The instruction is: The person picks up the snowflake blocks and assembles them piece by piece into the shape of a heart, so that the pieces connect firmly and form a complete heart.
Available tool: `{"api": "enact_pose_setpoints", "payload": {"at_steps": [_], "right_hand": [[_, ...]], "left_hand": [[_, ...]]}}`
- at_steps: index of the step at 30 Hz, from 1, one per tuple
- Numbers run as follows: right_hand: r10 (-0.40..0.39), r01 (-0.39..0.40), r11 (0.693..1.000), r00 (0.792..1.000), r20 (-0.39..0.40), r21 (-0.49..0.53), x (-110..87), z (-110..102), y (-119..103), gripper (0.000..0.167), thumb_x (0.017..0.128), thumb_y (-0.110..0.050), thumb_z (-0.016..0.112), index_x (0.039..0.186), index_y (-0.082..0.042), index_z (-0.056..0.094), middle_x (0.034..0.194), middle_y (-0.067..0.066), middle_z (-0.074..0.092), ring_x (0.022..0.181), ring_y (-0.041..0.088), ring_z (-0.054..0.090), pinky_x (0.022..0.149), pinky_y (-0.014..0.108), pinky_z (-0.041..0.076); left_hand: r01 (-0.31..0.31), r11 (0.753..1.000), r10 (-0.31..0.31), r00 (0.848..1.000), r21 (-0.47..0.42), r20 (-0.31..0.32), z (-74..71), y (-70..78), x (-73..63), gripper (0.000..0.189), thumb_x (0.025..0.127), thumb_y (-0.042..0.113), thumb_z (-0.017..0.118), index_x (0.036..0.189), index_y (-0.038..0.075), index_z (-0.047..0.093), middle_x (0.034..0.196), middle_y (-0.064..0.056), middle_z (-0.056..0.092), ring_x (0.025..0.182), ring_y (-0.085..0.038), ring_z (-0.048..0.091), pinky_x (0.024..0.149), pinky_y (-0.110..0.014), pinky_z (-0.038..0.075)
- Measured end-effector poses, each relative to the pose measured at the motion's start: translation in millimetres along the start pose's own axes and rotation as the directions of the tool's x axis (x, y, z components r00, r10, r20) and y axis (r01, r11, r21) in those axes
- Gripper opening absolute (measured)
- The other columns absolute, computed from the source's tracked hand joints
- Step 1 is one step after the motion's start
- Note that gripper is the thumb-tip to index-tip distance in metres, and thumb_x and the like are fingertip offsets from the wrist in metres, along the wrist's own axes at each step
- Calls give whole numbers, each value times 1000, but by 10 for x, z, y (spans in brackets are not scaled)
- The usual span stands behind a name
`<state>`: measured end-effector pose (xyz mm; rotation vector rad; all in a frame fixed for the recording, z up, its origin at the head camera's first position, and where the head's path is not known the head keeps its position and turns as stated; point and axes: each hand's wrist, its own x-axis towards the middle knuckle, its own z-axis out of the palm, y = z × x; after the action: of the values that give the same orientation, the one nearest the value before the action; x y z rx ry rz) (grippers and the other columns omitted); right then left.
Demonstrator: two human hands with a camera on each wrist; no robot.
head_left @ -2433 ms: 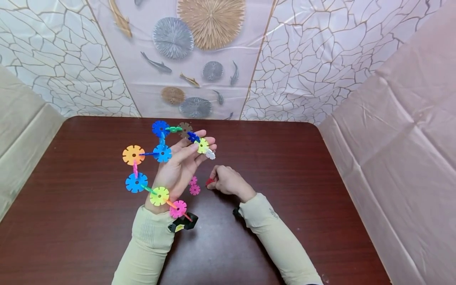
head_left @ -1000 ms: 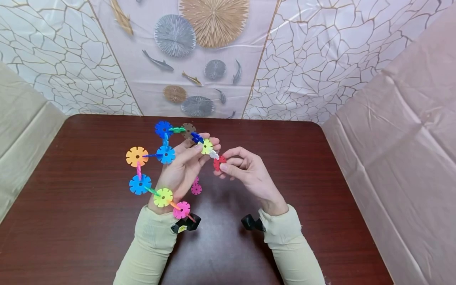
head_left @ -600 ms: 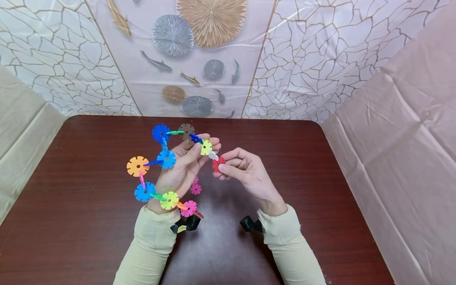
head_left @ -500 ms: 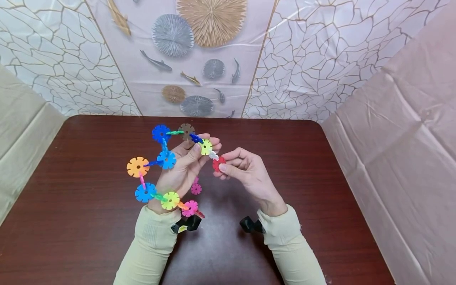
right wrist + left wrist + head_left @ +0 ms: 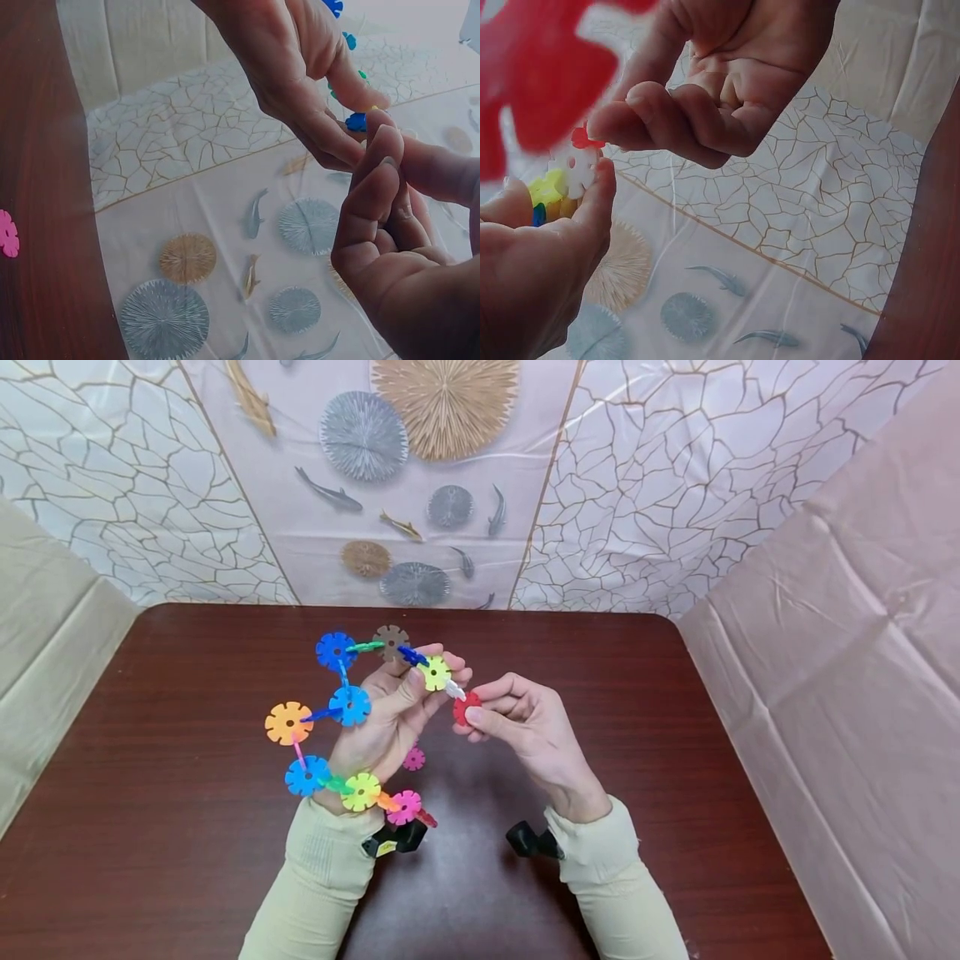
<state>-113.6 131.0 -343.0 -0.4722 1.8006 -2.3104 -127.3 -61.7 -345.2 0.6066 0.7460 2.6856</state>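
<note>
A chain of colourful notched plastic discs curves over my left hand [image 5: 382,722] and forearm in the head view, its orange disc [image 5: 289,723] farthest left. My left thumb and fingers pinch the chain near a yellow disc [image 5: 434,673]. A white disc [image 5: 454,690] sticks out from that one. Pinched in my right hand [image 5: 536,731] is a red disc [image 5: 467,708] that meets the white disc's edge; whether their slots interlock is hard to tell. In the left wrist view, a blurred red disc [image 5: 540,82] looms near the camera, and the white disc [image 5: 573,171] shows between the hands.
A loose pink disc [image 5: 414,758] lies on the dark wooden table [image 5: 637,735], just right of the left wrist and partly hidden. Patterned cloth [image 5: 630,485] hangs behind the table. Black wrist cameras [image 5: 534,841] sit on both cuffs.
My right hand has picked up the red disc from the table and brought it to the white disc at the chain's end. The chain's hanging part has swung slightly down and right.
</note>
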Motion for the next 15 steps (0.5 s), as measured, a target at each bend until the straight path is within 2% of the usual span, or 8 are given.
{"api": "enact_pose_setpoints", "payload": {"at_steps": [5,12,15], "right_hand": [[3,-4,1000,1000,-16,-10,-26,-9,-26,19,86,0,71,103,3,63,89,18,72,78,30,72,70,34,59],[2,-2,1000,1000,-18,-12,-46,-17,-48,19,86,2,70,104,3,64,90,18,73,77,29,72,70,34,59],[8,-8,1000,1000,-25,-15,-49,-15,-62,19,86,2,70,104,4,63,90,18,72,78,32,71,71,34,59]], "left_hand": [[-1,1000,2,1000,-24,29,-5,-26,2,32,100,5,48,131,1,54,123,-17,59,115,-30,61,101,-35,42],[11,999,-10,1000,-40,18,-10,-47,5,33,100,7,49,131,-1,52,124,-17,60,116,-30,61,100,-34,42],[7,1000,-6,1000,-29,18,-7,-52,11,32,100,6,48,131,0,52,125,-18,60,116,-30,61,100,-34,42]]}}
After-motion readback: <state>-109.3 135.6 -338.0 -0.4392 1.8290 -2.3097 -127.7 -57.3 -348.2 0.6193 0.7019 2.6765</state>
